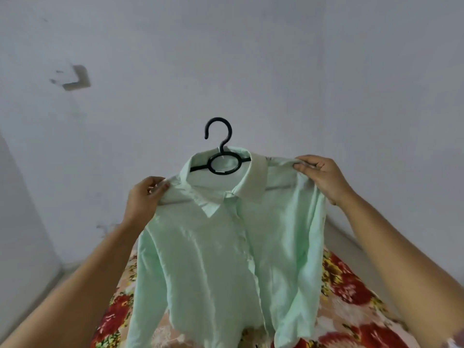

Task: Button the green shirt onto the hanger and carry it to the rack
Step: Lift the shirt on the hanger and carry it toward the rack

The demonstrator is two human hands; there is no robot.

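Green shirt on black hanger, shoulders pinched between left hand and right hand.

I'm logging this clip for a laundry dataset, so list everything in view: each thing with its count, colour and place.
Pale green button-up shirt: one, mint green, held up at centre, hanging over the bedspread.
Black plastic hanger with round hook: one, black, inside the shirt's collar, hook sticking up.
Floral bedspread: one, red, yellow and cream, below and behind the shirt.
Plain wall: one, whitish grey, filling the background.
Wall patch: one, greyish tan, upper left on the wall.
Left hand: one, fingers pinching the shirt's shoulder on the left of the picture.
Right hand: one, fingers pinching the other shoulder.
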